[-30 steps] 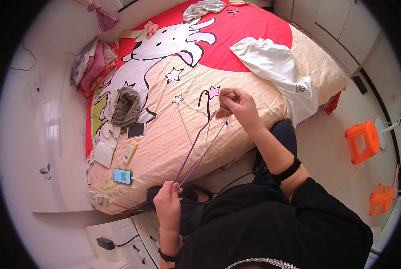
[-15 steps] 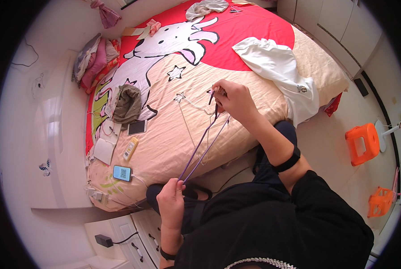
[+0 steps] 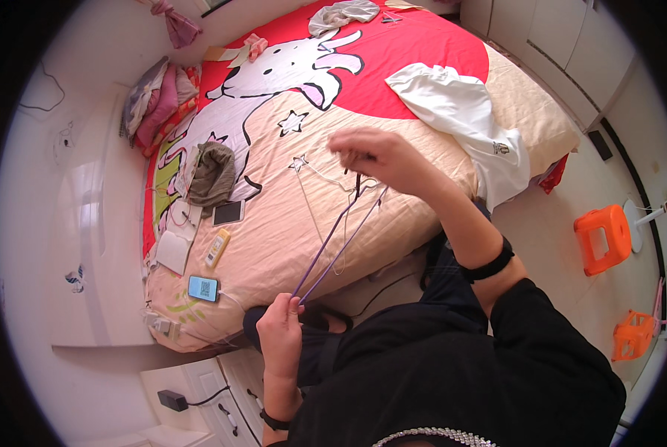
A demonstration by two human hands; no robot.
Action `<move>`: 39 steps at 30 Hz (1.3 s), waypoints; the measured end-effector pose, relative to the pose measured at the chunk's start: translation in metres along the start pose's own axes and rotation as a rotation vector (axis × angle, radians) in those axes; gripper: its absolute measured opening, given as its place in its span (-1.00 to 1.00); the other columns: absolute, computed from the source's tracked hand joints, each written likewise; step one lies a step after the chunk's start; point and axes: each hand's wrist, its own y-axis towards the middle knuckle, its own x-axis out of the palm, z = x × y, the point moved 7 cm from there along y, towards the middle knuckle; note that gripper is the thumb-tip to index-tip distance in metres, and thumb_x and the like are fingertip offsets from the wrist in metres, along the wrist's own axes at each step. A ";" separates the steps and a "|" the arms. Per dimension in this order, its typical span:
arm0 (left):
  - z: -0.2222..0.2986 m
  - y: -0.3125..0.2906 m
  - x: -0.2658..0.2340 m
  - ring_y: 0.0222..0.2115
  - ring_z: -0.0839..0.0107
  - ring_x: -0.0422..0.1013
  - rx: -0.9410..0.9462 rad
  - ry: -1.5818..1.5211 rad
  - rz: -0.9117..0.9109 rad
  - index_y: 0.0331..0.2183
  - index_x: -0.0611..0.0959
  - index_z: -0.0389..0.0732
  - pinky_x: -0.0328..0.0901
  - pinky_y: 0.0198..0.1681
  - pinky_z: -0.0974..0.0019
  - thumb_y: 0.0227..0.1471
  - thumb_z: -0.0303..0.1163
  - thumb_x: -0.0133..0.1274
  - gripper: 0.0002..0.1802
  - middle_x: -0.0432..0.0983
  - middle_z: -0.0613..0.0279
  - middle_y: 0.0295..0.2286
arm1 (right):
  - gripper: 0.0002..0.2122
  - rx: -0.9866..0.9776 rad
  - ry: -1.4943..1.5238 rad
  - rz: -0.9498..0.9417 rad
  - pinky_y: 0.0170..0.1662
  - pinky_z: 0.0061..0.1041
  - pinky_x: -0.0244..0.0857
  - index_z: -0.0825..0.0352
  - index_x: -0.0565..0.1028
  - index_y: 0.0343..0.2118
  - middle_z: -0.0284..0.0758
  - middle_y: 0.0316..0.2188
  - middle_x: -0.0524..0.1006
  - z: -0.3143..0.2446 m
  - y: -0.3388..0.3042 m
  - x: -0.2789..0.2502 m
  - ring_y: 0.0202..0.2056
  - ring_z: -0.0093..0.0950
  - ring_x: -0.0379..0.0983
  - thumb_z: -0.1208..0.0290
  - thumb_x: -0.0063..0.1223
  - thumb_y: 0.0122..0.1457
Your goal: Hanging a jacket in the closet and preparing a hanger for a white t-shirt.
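Observation:
Close to my body, my left hand (image 3: pixel 281 334) is closed in a pinch on one end of a thin purple cord (image 3: pixel 321 257). From there two taut strands run up and away over the bed, spreading into a narrow V. Above their far end is my right hand (image 3: pixel 382 158), its fingers curled and slightly blurred. A dark piece of the strand (image 3: pixel 358 184) reaches up to the underside of this hand; whether the fingers grip it is hidden. A thin white wire or string (image 3: pixel 309 200) lies on the bedsheet below the purple strands.
The bed (image 3: pixel 266 231) holds a lit phone (image 3: pixel 203 287), a yellow bottle (image 3: pixel 216 247), a white phone (image 3: pixel 229 213), a brown cloth (image 3: pixel 213 173) and a white garment (image 3: pixel 460 112). Orange stools (image 3: pixel 603 240) stand on the right; a cabinet (image 3: pixel 199 391) is at lower left.
My right hand has shifted left and slightly up, turning more palm-down. My left hand has moved a little down and left, still pinching the purple cord.

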 end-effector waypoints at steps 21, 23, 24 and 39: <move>-0.008 -0.005 0.001 -0.63 0.23 0.45 0.010 0.042 -0.008 -0.43 0.50 -0.30 0.29 -0.59 0.27 0.16 -0.35 -0.08 -0.78 0.50 0.05 -0.58 | -0.83 0.717 0.393 0.017 -0.57 -0.58 0.19 0.41 0.39 -0.48 -0.42 -0.69 0.30 0.098 -0.062 0.031 -0.60 -0.61 0.28 0.48 -0.16 0.24; -0.005 0.002 0.003 -0.64 0.23 0.44 0.031 0.023 -0.008 -0.43 0.50 -0.30 0.29 -0.59 0.27 0.15 -0.36 -0.07 -0.79 0.50 0.04 -0.58 | -0.86 0.551 0.757 0.250 -0.57 -0.60 0.18 0.41 0.40 -0.42 -0.43 -0.65 0.29 0.091 -0.054 0.023 -0.62 -0.62 0.24 0.50 -0.18 0.24; -0.005 0.002 0.002 -0.64 0.23 0.44 0.030 0.023 -0.007 -0.43 0.50 -0.30 0.29 -0.59 0.27 0.15 -0.36 -0.07 -0.79 0.50 0.04 -0.58 | -0.86 0.574 0.785 0.240 -0.48 -0.68 0.18 0.39 0.41 -0.35 -0.52 -0.64 0.23 0.094 -0.054 0.028 -0.63 -0.67 0.12 0.44 -0.15 0.27; -0.020 -0.001 0.007 -0.62 0.45 0.44 0.092 0.162 -0.031 -0.42 0.52 -0.34 0.33 -0.58 0.40 0.16 -0.39 -0.06 -0.79 0.53 0.13 -0.56 | -0.85 0.688 -0.199 0.124 -0.49 -0.43 0.31 0.35 0.45 -0.42 -0.29 -0.62 0.49 0.152 -0.075 0.042 -0.61 -0.43 0.46 0.40 -0.11 0.16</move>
